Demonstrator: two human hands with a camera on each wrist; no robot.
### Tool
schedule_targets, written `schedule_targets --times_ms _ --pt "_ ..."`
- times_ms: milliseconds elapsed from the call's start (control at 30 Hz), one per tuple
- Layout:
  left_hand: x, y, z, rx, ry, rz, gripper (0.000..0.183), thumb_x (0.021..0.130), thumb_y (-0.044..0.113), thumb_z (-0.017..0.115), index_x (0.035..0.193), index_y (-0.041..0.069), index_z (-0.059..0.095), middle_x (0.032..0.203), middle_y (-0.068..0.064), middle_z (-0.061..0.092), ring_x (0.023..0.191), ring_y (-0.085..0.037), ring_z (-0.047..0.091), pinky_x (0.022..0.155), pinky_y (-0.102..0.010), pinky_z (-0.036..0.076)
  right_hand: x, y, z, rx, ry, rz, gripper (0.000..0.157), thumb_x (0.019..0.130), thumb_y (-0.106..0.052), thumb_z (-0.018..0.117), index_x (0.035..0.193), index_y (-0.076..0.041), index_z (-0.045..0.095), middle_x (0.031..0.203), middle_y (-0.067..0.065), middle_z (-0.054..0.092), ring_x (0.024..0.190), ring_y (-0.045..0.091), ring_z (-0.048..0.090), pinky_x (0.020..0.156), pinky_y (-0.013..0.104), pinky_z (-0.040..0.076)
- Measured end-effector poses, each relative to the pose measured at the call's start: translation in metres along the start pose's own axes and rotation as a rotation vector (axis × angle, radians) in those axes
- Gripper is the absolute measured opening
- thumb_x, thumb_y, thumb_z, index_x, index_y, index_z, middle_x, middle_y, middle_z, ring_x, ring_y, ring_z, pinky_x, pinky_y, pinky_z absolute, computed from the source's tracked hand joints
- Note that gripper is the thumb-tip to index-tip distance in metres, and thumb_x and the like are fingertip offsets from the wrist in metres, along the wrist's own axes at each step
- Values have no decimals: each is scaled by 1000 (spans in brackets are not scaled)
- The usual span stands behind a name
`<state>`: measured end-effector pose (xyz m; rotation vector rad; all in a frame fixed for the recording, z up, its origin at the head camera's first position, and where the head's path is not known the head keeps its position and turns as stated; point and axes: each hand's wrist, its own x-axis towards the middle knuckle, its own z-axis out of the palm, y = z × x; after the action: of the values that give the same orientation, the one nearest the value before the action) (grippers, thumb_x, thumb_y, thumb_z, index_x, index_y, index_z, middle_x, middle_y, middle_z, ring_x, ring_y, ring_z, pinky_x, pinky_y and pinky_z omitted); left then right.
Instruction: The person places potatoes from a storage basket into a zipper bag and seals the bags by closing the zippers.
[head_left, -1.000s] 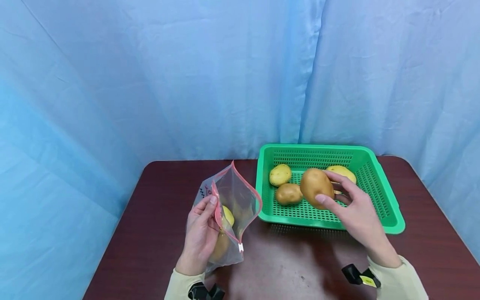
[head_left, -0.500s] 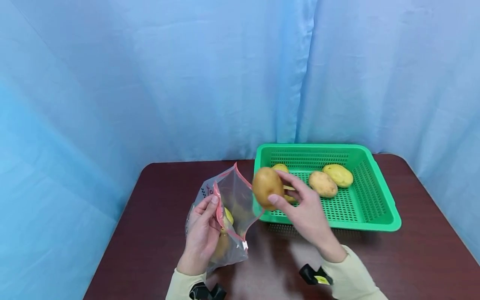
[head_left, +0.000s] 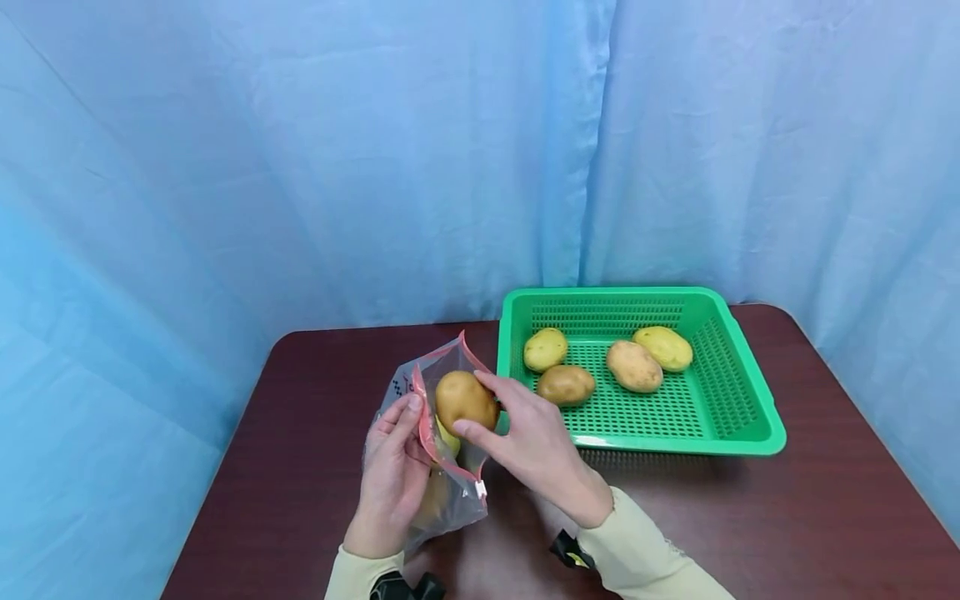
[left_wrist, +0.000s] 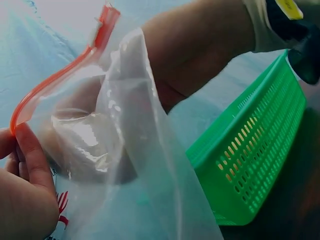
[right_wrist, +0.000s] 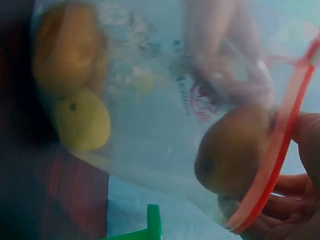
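Potatoes [right_wrist: 82, 120] below our grips are showing in right-wrist view, not left-wrist; our left hand [head_left: 393, 479] is pinching the bag [head_left: 468, 507], our right hand [head_left: 540, 442] a smooth brown potato [head_left: 461, 400].

Bag [head_left: 459, 505] left of basket [head_left: 675, 418]

Head view looks forward and down from above; both wrist views, far closer, share the clear, red-rimmed plastic bag [left_wrist: 122, 132].

White glare streaks the bag [left_wrist: 135, 150] beside my left fingers [left_wrist: 35, 155], while beyond my right fingers [right_wrist: 285, 206] the potatoes [right_wrist: 70, 50] look dim, hazy and soft.
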<state>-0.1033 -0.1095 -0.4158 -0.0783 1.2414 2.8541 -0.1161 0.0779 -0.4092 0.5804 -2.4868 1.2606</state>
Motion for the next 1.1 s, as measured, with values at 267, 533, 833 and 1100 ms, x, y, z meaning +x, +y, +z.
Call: schedule_targets --times_ms 267,533,833,1100 --pt "-1 13 -7 -86 -22 68 26 108 4 52 99 6 76 83 -1 74 71 -6 70 66 -18 57 -3 13 -2 -144 84 -162 50 92 -35 80 130 -4 69 130 10 69 120 28 65 101 45 52" --pt "3 26 -7 -71 -19 93 27 107 1 51 95 5 75 78 -1 72 65 -5 68 60 -17 55 8 24 -8 5 -18 141 18 95 -26 74 107 -14 79 80 -13 71 68 4 63 60 27 50" --pt "1 14 -4 182 86 62 26 103 -1 58 88 12 75 72 2 64 60 -5 60 54 -17 50 22 5 -2 287 -39 178 16 100 -20 70 102 -8 79 78 -8 74 70 11 73 62 26 56" --pt "-1 13 -2 44 -19 54 24 106 4 56 93 12 74 72 3 68 60 -3 63 54 -15 51 12 17 -8 468 -31 247 16 101 -21 70 106 -7 78 84 1 76 75 17 74 69 28 60"
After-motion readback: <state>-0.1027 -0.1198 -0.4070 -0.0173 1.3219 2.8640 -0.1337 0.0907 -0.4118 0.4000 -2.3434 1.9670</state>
